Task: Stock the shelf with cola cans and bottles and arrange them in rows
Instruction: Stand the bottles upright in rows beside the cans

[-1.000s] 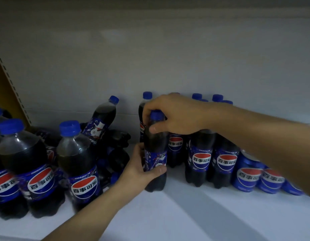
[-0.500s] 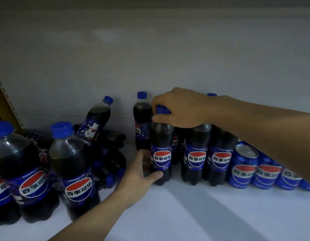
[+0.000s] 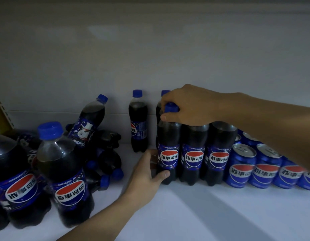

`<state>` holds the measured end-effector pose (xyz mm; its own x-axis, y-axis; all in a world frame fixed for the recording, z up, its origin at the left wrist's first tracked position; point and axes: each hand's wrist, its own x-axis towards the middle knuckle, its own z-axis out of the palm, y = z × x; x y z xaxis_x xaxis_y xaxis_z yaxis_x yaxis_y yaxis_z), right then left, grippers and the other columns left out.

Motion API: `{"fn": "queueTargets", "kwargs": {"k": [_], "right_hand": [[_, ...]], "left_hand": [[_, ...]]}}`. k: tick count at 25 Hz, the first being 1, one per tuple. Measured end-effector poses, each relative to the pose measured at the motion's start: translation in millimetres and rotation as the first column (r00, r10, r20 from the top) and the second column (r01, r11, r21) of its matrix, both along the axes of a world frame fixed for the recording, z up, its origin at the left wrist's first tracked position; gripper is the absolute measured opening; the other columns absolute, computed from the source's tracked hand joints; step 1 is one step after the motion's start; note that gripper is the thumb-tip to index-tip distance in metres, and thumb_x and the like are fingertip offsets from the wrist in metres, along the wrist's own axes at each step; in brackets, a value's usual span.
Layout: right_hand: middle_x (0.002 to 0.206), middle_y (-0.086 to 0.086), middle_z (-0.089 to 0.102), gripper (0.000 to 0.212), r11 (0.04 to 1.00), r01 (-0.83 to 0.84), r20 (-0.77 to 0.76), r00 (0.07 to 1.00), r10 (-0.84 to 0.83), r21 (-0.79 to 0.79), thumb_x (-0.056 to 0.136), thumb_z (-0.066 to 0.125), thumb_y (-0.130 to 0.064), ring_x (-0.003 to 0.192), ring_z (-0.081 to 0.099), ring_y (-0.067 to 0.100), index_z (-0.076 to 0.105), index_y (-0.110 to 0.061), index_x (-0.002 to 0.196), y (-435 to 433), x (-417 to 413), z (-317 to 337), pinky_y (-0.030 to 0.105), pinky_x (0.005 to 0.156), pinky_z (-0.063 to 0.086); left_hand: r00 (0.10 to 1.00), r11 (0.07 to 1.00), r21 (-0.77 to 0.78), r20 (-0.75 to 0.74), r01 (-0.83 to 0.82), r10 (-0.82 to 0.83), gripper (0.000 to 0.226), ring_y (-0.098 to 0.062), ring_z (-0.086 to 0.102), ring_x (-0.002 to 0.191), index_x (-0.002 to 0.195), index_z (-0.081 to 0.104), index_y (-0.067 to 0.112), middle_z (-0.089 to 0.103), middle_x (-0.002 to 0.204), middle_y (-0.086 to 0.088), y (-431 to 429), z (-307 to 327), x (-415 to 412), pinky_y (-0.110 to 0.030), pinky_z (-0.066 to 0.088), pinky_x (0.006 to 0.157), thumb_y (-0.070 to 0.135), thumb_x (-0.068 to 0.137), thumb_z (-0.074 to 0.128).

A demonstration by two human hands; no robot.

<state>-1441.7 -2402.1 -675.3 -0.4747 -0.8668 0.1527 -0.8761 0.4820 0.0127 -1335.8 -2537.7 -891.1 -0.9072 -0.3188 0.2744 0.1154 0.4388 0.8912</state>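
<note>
A dark cola bottle [image 3: 168, 136] with a blue cap stands upright at the left end of a front row of bottles [image 3: 207, 153], label facing me. My right hand [image 3: 190, 106] grips its cap from above. My left hand [image 3: 148, 173] wraps around its lower body, thumb across the front. To the right of the bottles runs a row of blue cola cans [image 3: 255, 169], partly hidden by my right forearm. A single bottle [image 3: 138, 122] stands alone at the back wall.
On the left, two upright bottles [image 3: 63, 173] stand near the shelf's front edge, with a heap of fallen bottles [image 3: 105, 153] behind them and one leaning bottle [image 3: 89, 122]. The white shelf floor [image 3: 211, 214] lies bare in front. The shelf's back wall is close behind.
The held bottle was turned so its label faces front and set into line beside the front-row bottles. Both hands stayed on it. The view has moved closer.
</note>
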Motion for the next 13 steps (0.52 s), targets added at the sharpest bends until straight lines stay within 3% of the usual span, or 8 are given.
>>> {"fn": "queueTargets", "kwargs": {"k": [6,10,13], "right_hand": [[0.083,-0.001,0.063,0.031,0.999,0.028,-0.025,0.999,-0.027,0.046,0.097,0.054,-0.05,0.075,0.059,0.014,0.064,-0.021,0.104,-7,1,0,0.037,0.075,0.054],[0.083,-0.004,0.058,0.039,0.988,0.122,-0.064,0.991,-0.116,0.098,0.097,0.049,-0.057,0.072,0.054,0.01,0.062,-0.021,0.102,-17,9,7,0.03,0.064,0.045],[0.093,0.003,0.064,0.047,0.982,0.187,-0.098,0.977,-0.19,-0.042,0.097,0.048,-0.059,0.08,0.061,0.019,0.065,-0.015,0.102,-39,7,18,0.032,0.067,0.048]], "left_hand": [[1.0,0.999,0.043,-0.018,-0.011,0.012,0.052,0.006,0.064,0.099,0.114,0.055,0.04,0.066,0.105,0.03,3,2,3,-0.009,0.048,0.081,0.008,0.083,0.081],[1.0,0.998,0.063,-0.005,-0.009,0.01,0.051,0.004,0.064,0.101,0.12,0.056,0.036,0.068,0.107,0.023,6,2,6,-0.015,0.05,0.085,0.01,0.083,0.081],[0.996,0.997,0.047,0.065,0.064,-0.067,0.057,0.008,0.064,0.1,0.123,0.049,0.038,0.067,0.11,0.02,-1,17,6,-0.014,0.05,0.082,0.012,0.084,0.081]]}}
